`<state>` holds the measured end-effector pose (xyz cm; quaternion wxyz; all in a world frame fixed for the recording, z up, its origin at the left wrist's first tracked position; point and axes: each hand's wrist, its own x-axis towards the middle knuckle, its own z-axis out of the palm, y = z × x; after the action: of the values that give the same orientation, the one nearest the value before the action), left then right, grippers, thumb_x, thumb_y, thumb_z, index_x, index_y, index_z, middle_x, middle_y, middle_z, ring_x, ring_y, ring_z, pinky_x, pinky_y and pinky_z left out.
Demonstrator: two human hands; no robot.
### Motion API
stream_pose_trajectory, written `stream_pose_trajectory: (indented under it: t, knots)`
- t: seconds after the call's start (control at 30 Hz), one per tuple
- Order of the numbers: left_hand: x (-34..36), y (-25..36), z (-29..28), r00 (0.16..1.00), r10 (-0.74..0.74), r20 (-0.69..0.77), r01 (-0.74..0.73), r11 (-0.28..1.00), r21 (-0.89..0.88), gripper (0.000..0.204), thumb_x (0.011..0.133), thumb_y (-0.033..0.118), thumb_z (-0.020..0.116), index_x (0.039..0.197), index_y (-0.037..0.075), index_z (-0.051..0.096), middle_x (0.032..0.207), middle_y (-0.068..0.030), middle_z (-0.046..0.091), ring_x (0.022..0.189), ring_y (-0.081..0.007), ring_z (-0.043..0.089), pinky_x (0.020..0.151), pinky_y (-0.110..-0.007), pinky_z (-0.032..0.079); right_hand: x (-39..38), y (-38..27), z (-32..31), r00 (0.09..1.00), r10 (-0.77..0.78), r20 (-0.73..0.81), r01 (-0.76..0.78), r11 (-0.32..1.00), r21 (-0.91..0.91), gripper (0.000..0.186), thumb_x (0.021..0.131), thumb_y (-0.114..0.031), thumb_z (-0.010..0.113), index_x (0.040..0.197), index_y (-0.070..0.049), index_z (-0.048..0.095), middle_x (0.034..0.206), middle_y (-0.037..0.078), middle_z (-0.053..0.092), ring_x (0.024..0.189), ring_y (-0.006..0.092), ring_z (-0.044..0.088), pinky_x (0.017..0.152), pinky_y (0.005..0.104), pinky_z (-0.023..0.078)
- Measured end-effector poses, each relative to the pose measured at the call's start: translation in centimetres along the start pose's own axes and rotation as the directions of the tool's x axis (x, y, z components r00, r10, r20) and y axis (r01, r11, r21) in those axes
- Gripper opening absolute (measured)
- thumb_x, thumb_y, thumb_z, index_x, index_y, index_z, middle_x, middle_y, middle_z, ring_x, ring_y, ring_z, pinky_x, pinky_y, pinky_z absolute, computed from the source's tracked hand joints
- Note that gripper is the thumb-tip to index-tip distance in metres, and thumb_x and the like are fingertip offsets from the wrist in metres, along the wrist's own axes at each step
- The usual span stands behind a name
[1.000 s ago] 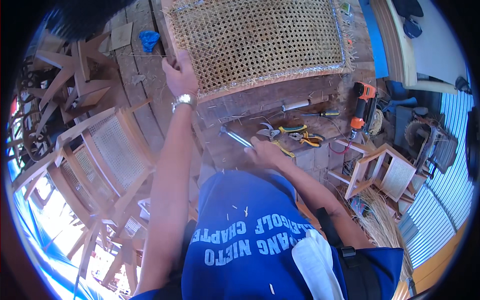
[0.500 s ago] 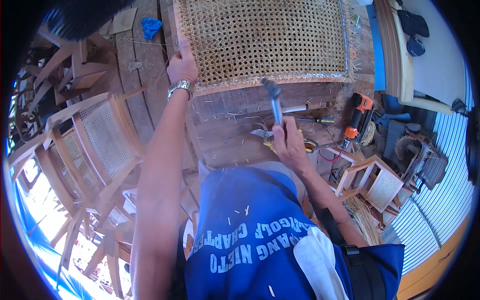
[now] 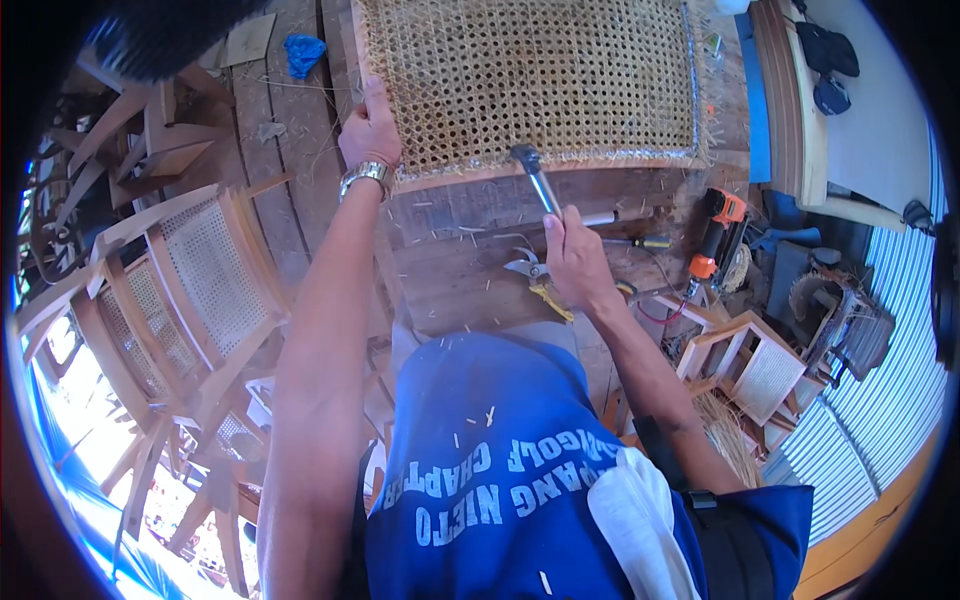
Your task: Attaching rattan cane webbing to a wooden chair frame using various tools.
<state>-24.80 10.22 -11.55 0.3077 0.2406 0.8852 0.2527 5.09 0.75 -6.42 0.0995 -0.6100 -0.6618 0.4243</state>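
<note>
A woven cane panel (image 3: 540,75) lies on a wooden frame (image 3: 440,180) on the workbench in front of me. My left hand (image 3: 370,138) grips the frame's left edge near its near corner, thumb on top. In my right hand (image 3: 580,262) is the metal handle of a hammer (image 3: 541,186). Its dark head rests at or just over the cane's near border; whether it touches I cannot tell. Loose cane ends fringe the panel's right side. Next to my right hand lie pruning shears (image 3: 530,268) with yellow handles, partly hidden by it.
An orange and black power tool (image 3: 727,207) and a screwdriver (image 3: 655,242) lie right of my right hand. Chairs with cane panels (image 3: 212,262) stand at the left. Another small wooden frame (image 3: 765,375) and a toothed saw blade (image 3: 808,292) are at the right.
The hammer head has shifted slightly left and farther from me, and its handle is more tilted. My right hand has turned and moved a little. My left hand keeps its hold.
</note>
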Motion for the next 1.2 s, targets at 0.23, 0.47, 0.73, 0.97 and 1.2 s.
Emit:
stream_pose_trajectory:
  t: [0.23,0.47,0.73,0.97,1.2]
  knots:
    - [-0.5,-0.7,-0.1,0.999,0.033,-0.033,-0.032,0.999,0.024,0.099,0.088,0.084,0.035,0.108,-0.005,0.072,0.098,-0.0289,0.071,0.103,-0.0429,0.067,0.092,-0.045,0.048,-0.6,0.0,0.7,0.998,-0.068,-0.018,0.067,0.995,-0.069,0.030,0.107,-0.028,0.046,0.092,-0.003,0.045,0.065,0.023,0.055,0.060,0.0457,0.057,0.056,0.0498,0.043]
    - [0.3,-1.3,1.4,0.995,0.049,-0.089,-0.045,0.998,0.052,0.100,0.086,0.086,0.037,0.101,-0.006,0.073,0.089,-0.0249,0.072,0.093,-0.0405,0.070,0.084,-0.046,0.051,-4.1,-0.9,1.1,0.951,-0.081,0.300,0.072,0.997,0.043,0.032,0.102,-0.032,0.055,0.094,-0.002,0.049,0.078,0.025,0.060,0.073,0.0461,0.062,0.065,0.0531,0.047]
    - [2.1,-1.9,1.6,0.999,-0.027,-0.039,0.027,1.000,-0.001,0.099,0.085,0.085,0.045,0.096,-0.010,0.072,0.077,-0.0153,0.069,0.073,-0.0274,0.064,0.070,-0.043,0.048,-7.3,3.1,7.9,0.971,-0.124,0.204,0.143,0.986,-0.086,0.024,0.092,-0.025,0.064,0.099,-0.003,0.057,0.102,0.020,0.065,0.098,0.0385,0.063,0.082,0.0503,0.050]
    - [3.1,-3.8,0.2,0.996,-0.077,-0.049,0.074,0.995,-0.073,0.096,0.086,0.083,0.046,0.096,-0.009,0.073,0.081,-0.0165,0.070,0.080,-0.0294,0.067,0.073,-0.044,0.048,-3.2,19.8,-10.5,0.649,-0.111,-0.752,-0.444,0.748,-0.493,0.062,0.091,-0.040,0.068,0.127,0.007,0.051,0.113,0.028,0.057,0.107,0.0454,0.055,0.094,0.0538,0.044]
    - [1.1,-1.7,1.5,0.998,-0.062,-0.004,0.061,0.996,-0.058,0.098,0.086,0.085,0.040,0.109,-0.005,0.072,0.097,-0.0257,0.072,0.098,-0.0389,0.069,0.086,-0.045,0.050,-2.2,31.3,-14.9,0.818,0.163,-0.552,-0.423,0.821,-0.384,0.063,0.089,-0.043,0.067,0.130,0.003,0.050,0.118,0.028,0.061,0.112,0.0438,0.060,0.096,0.0500,0.047]
